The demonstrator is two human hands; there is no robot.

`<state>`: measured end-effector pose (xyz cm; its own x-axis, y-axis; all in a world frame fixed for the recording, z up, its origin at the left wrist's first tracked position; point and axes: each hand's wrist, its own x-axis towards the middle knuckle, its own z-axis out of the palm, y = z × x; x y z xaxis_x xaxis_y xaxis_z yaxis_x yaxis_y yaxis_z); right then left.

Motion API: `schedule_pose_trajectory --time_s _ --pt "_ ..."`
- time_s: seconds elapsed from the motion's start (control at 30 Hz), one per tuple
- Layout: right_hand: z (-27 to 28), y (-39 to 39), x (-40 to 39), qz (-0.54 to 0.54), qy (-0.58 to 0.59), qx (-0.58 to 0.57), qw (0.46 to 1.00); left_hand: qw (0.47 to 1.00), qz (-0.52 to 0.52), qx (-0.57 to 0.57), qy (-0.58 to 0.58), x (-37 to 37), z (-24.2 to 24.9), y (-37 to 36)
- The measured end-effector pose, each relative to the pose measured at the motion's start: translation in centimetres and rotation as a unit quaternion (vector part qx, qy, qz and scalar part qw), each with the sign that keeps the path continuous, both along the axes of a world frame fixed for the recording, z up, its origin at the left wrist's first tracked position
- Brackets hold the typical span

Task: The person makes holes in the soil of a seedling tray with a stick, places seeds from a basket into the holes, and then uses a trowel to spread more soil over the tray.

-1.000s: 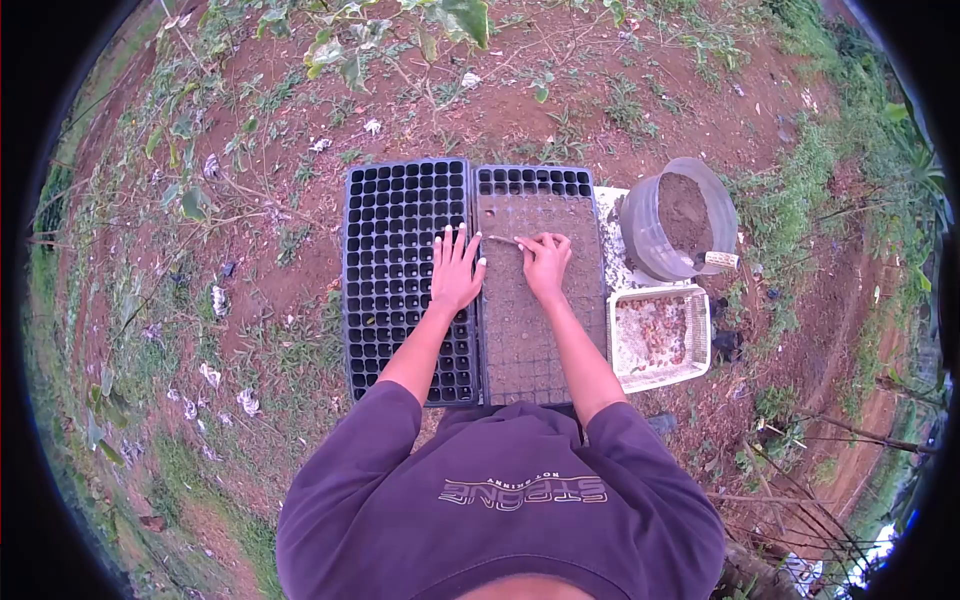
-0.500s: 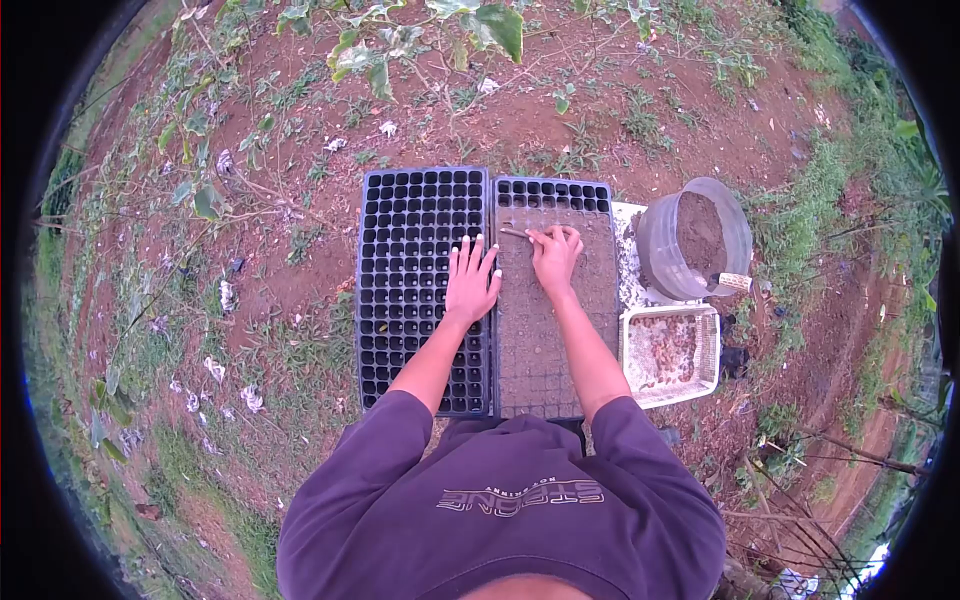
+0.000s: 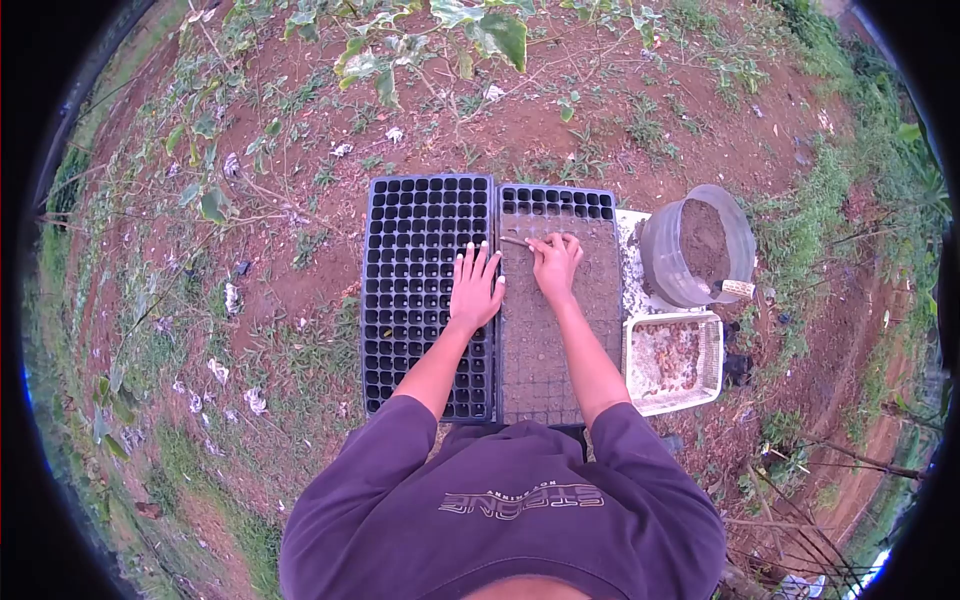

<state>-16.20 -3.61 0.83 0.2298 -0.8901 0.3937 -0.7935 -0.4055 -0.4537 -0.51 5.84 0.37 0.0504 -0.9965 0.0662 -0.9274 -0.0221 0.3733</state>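
Observation:
My left hand (image 3: 474,290) lies flat with its fingers stretched out on the right side of an empty black seedling tray (image 3: 400,240). Beside it stands a second seedling tray (image 3: 555,345), its cells filled with brown soil except for the rows at the far end. Over the upper part of that soil, my right hand (image 3: 556,268) pinches a short thin stick (image 3: 516,241). The stick points left, toward the seam between the trays. Whether its tip touches the soil is too small to tell.
To the right, a clear plastic tub (image 3: 655,250) of soil stands on a white speckled board (image 3: 632,285). A white basket (image 3: 677,408) with small brown bits sits nearer me. Leafy branches (image 3: 490,40) hang beyond the trays. Weeds and reddish ground surround everything.
The whole view has shifted slightly, so the trays sit a little lower in the picture. Both hands keep nearly the same places on the trays, and the stick stays in my right hand.

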Motion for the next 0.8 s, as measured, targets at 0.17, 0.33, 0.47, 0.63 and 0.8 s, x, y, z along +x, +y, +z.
schedule_pose_trajectory --time_s 0.17,0.33,0.47,0.63,0.8 --pt "-0.2 -0.1 -0.1 -0.045 -0.003 0.003 0.999 1.0 0.001 -0.005 0.0 0.0 0.0 -0.1" --pt "0.4 0.8 -0.5 0.017 -0.019 -0.01 1.0 1.0 0.003 0.014 0.011 -0.1 0.3 -0.2" --pt "-0.1 0.0 0.1 0.005 -0.001 -0.004 1.0 1.0 0.004 0.012 0.012 0.0 0.4 -0.1" --pt "-0.3 0.1 0.3 -0.045 -0.013 0.015 0.999 1.0 0.002 0.004 0.011 0.0 0.1 0.0" --pt "0.0 1.2 0.5 0.027 -0.028 -0.022 0.999 1.0 0.004 0.008 0.02 0.0 0.3 -0.2"
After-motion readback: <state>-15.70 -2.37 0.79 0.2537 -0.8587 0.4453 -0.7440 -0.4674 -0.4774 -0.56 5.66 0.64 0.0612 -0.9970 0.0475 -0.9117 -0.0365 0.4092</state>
